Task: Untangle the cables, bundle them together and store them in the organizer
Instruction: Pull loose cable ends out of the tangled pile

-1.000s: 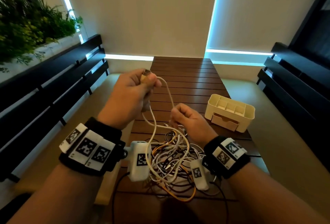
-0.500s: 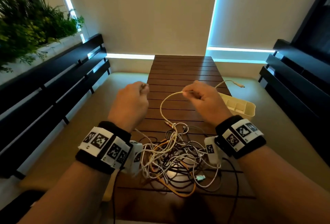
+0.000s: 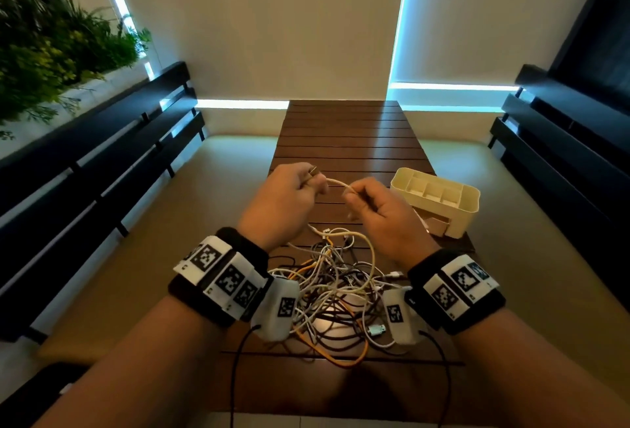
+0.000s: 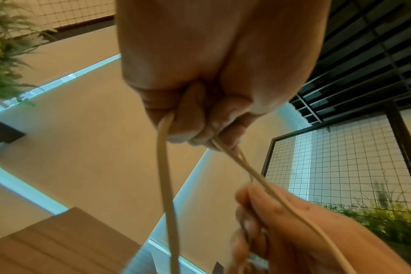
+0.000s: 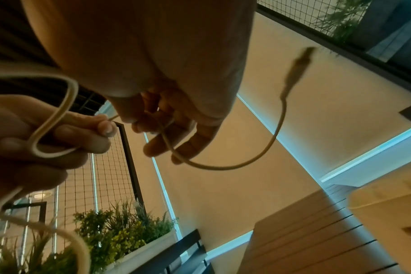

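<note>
A cream cable (image 3: 335, 183) spans the short gap between my two hands above the table. My left hand (image 3: 312, 179) grips folded loops of it in a fist, with a plug end poking out on top. My right hand (image 3: 354, 197) pinches the same cable just to the right. In the right wrist view the cable's free end (image 5: 296, 68) curls off from my right fingers (image 5: 162, 133), blurred. A tangle of white, orange and dark cables (image 3: 335, 294) lies on the table under my wrists. The cream organizer (image 3: 468, 204) stands to the right, its compartments showing nothing inside.
The slatted wooden table (image 3: 347, 134) runs away from me, bare beyond the hands. Dark benches (image 3: 102, 161) flank both sides. A planter with green plants (image 3: 51, 52) sits at the upper left. A loose USB plug (image 3: 376, 329) lies at the tangle's near edge.
My right hand, which had pulled the cream cable out to the right, has come back beside the left hand. Both hands sit lower and closer together.
</note>
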`<state>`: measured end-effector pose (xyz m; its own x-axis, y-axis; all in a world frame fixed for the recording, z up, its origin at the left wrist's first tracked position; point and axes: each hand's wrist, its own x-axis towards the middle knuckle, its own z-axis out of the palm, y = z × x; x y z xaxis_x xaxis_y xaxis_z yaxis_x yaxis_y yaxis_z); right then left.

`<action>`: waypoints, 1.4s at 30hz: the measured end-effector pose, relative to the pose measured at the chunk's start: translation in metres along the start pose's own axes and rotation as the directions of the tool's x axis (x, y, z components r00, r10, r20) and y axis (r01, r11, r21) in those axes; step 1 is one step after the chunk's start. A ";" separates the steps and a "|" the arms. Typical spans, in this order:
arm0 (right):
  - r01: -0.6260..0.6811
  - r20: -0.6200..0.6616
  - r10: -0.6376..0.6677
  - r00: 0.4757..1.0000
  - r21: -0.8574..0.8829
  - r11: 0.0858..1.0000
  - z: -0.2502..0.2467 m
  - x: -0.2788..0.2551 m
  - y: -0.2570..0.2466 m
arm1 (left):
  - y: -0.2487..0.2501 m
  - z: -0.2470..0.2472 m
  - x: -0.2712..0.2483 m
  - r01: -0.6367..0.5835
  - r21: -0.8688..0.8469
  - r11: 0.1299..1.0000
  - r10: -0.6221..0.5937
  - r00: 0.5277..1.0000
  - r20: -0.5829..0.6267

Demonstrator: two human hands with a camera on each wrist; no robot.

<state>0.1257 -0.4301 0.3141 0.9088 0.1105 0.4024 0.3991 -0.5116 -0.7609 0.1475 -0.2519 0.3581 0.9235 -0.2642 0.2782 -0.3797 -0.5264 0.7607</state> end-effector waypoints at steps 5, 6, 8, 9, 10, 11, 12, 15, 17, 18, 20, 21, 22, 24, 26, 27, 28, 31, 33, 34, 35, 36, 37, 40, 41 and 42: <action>-0.108 0.034 0.108 0.994 -0.002 0.994 -0.009 -0.035 0.007 | -0.015 0.015 -0.006 0.092 -0.079 0.993 -0.085 0.993 0.080; -0.156 0.057 0.154 0.986 0.022 0.988 -0.012 -0.043 0.010 | -0.017 0.018 -0.007 0.125 -0.131 0.984 -0.114 0.990 0.087; -0.269 0.093 0.266 0.959 0.020 0.963 -0.014 -0.063 0.019 | -0.019 0.017 -0.004 0.179 -0.216 0.960 -0.167 0.983 0.072; -0.325 0.102 0.323 0.941 -0.003 0.946 -0.014 -0.074 0.025 | -0.020 0.015 -0.002 0.192 -0.241 0.951 -0.185 0.981 0.052; -0.374 0.108 0.375 0.921 -0.026 0.927 -0.013 -0.086 0.032 | -0.022 0.012 0.000 0.197 -0.261 0.945 -0.197 0.980 0.027; -0.424 0.113 0.426 0.898 -0.039 0.905 -0.012 -0.097 0.038 | -0.024 0.008 0.003 0.196 -0.282 0.939 -0.204 0.979 0.002; -0.474 0.118 0.476 0.872 -0.042 0.879 -0.011 -0.108 0.043 | -0.025 0.005 0.006 0.192 -0.310 0.931 -0.209 0.978 -0.020; -0.566 0.157 0.579 0.800 -0.121 0.816 -0.011 -0.134 0.052 | -0.031 0.001 0.013 0.179 -0.387 0.905 -0.215 0.975 -0.050; -0.553 0.229 0.621 0.749 -0.300 0.777 -0.012 -0.147 0.057 | -0.035 0.000 0.016 0.180 -0.409 0.895 -0.219 0.974 -0.050; -0.527 0.295 0.653 0.697 -0.407 0.746 -0.013 -0.153 0.058 | -0.036 0.000 0.016 0.183 -0.418 0.890 -0.224 0.973 -0.049; -0.501 0.456 0.759 0.464 -0.572 0.650 -0.018 -0.163 0.052 | -0.036 0.002 0.016 0.204 -0.445 0.872 -0.243 0.969 -0.033; -0.469 0.502 0.799 0.331 -0.648 0.601 -0.020 -0.166 0.047 | -0.036 0.004 0.015 0.219 -0.468 0.856 -0.258 0.966 -0.020; -0.396 0.511 0.824 0.244 -0.723 0.566 -0.023 -0.166 0.040 | -0.036 0.006 0.014 0.236 -0.498 0.834 -0.274 0.962 -0.003; -0.239 0.473 0.847 0.244 -0.817 0.525 -0.027 -0.159 0.029 | -0.037 0.014 0.010 0.285 -0.532 0.798 -0.305 0.951 0.052; -0.264 0.441 0.811 0.383 -0.789 0.554 -0.027 -0.144 0.020 | -0.038 0.024 0.002 0.341 -0.531 0.776 -0.309 0.939 0.150; -0.328 0.422 0.765 0.486 -0.723 0.608 -0.024 -0.134 0.017 | -0.038 0.030 -0.004 0.367 -0.536 0.760 -0.305 0.930 0.205; -0.379 0.392 0.704 0.592 -0.636 0.672 -0.019 -0.124 0.015 | -0.038 0.035 -0.009 0.388 -0.549 0.740 -0.296 0.921 0.251; -0.402 0.347 0.542 0.765 -0.401 0.823 0.007 -0.092 0.010 | -0.033 0.043 -0.024 0.400 -0.609 0.685 -0.248 0.914 0.321; -0.397 0.368 0.489 0.791 -0.299 0.868 0.025 -0.073 0.007 | -0.030 0.044 -0.031 0.393 -0.665 0.636 -0.219 0.917 0.333; -0.385 0.372 0.462 0.805 -0.264 0.884 0.034 -0.066 0.006 | -0.029 0.042 -0.032 0.384 -0.691 0.613 -0.205 0.922 0.330; -0.366 0.370 0.434 0.821 -0.242 0.899 0.042 -0.060 0.005 | -0.030 0.039 -0.033 0.368 -0.712 0.598 -0.193 0.929 0.317; -0.356 0.368 0.415 0.832 -0.218 0.908 0.048 -0.057 0.004 | -0.032 0.035 -0.033 0.347 -0.727 0.592 -0.186 0.937 0.296; -0.376 0.387 0.411 0.825 -0.167 0.911 0.054 -0.056 0.003 | -0.035 0.030 -0.033 0.328 -0.735 0.594 -0.186 0.944 0.271; -0.582 0.622 0.412 0.666 0.088 0.809 0.065 -0.065 0.001 | -0.055 0.014 -0.033 0.321 -0.692 0.647 -0.209 0.947 0.244; -0.633 0.701 0.387 0.599 0.119 0.765 0.065 -0.068 0.000 | -0.062 0.011 -0.037 0.334 -0.663 0.670 -0.212 0.942 0.260; -0.651 0.742 0.371 0.558 0.114 0.751 0.063 -0.069 0.003 | -0.070 0.009 -0.042 0.346 -0.639 0.687 -0.210 0.936 0.281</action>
<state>0.0718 -0.3857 0.2517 0.7456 0.5044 -0.4355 -0.2780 -0.3585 -0.8912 0.1350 -0.2117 0.2881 0.9291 -0.3642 -0.0644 0.0936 0.0630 0.9936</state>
